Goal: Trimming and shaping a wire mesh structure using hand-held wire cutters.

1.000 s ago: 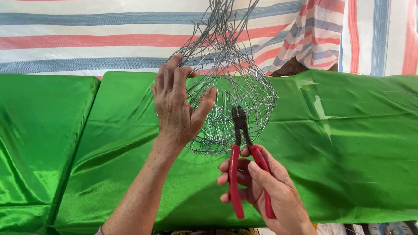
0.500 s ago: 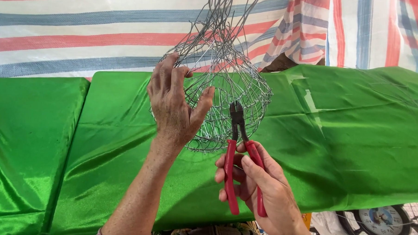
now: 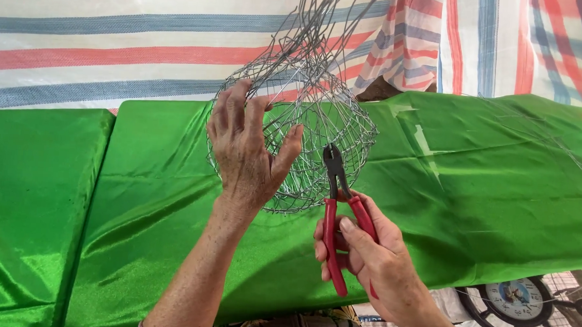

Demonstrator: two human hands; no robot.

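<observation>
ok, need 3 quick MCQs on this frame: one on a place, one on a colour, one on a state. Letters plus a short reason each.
1. Where is the tip of the pliers?
A. At the lower side of the wire basket
B. Lying flat on the green cloth
C. Beside the wheel-shaped clock

2. What colour are the pliers' handles?
A. Blue
B. Red
C. Yellow

3. How is the wire basket held?
A. Lying untouched on the cloth
B. Hanging free with no hand on it
C. Gripped on its side by the left hand

Answers:
1. A: the dark tip of the pliers sits against the mesh of the wire basket, raised off the green cloth.
2. B: both handles in the right hand are red.
3. C: the left hand has its fingers spread over the basket's side and its thumb against the mesh.
</observation>
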